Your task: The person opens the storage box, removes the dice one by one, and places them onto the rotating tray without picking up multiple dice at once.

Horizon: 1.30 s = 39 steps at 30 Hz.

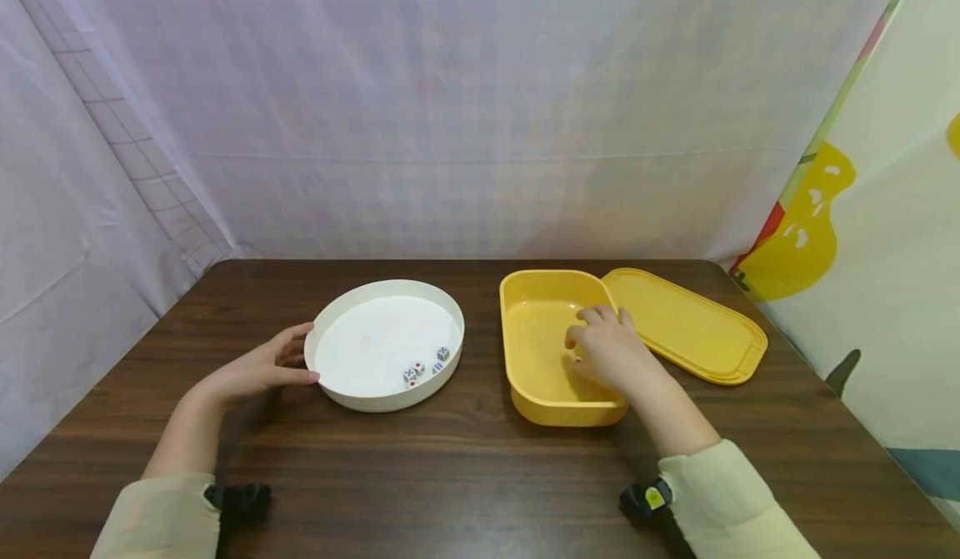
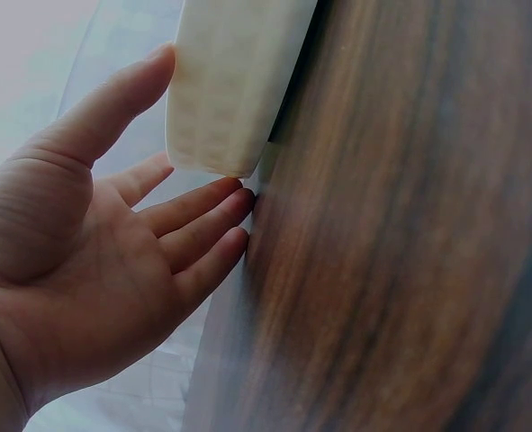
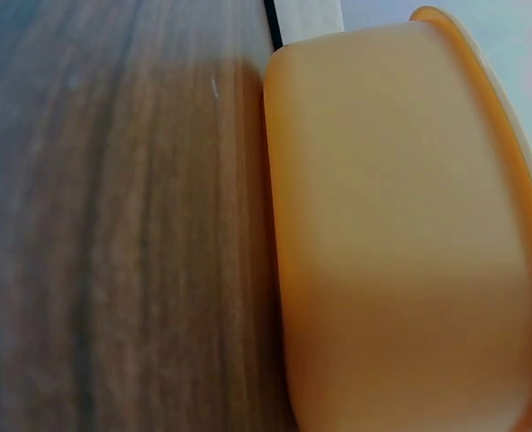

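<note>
A shallow round white tray (image 1: 360, 338) lies left of the middle, with several white dice (image 1: 418, 368) gathered at its near right side. My left hand (image 1: 251, 369) is spread at the tray's left side, thumb and fingers apart at the rim. In the left wrist view its fingertips (image 2: 237, 187) reach the end of the tray's outer wall, the fingers nearly straight. To the right, my right hand (image 1: 606, 351) reaches over the right wall into a yellow box (image 1: 525, 380). Its fingers are loosely bent and apart, and no object shows between them; the palm is hidden.
A yellow lid (image 1: 693, 326) lies on the table right of the box, its left edge close behind the box's wall. The dark wooden table (image 1: 450, 484) ends at a white cloth (image 1: 465, 126) hanging along the back. A patterned curtain (image 1: 885, 251) hangs at the right.
</note>
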### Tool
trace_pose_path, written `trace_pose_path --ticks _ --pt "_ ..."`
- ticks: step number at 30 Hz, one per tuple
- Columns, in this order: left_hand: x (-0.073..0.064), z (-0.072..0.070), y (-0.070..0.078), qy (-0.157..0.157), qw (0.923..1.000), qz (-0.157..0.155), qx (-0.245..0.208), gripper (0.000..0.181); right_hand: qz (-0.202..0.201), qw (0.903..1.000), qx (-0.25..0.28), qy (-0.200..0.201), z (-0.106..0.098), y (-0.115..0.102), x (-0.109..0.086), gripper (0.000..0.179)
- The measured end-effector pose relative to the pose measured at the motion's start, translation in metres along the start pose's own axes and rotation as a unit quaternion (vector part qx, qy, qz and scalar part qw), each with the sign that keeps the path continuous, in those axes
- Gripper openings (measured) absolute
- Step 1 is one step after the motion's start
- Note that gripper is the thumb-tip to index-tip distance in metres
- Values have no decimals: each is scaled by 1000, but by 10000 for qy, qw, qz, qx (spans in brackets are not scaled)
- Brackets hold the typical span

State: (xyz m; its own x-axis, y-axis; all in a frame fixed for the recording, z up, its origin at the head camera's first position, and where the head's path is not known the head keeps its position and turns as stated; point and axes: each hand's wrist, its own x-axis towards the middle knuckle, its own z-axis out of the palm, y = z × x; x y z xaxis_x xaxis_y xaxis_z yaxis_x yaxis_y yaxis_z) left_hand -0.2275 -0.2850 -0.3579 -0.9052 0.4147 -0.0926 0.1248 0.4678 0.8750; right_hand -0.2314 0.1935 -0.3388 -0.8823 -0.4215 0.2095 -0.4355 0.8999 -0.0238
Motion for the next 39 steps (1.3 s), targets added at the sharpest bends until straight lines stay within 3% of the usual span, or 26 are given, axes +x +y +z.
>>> trace_pose_path --ticks 11,39 --pt "1 -1 -1 -15 10000 2 -5 91 74 9998 -126 -116 1 1 0 8" --pt "1 -1 0 -36 10000 -8 -5 92 10 9998 -133 -171 4 4 -2 19"
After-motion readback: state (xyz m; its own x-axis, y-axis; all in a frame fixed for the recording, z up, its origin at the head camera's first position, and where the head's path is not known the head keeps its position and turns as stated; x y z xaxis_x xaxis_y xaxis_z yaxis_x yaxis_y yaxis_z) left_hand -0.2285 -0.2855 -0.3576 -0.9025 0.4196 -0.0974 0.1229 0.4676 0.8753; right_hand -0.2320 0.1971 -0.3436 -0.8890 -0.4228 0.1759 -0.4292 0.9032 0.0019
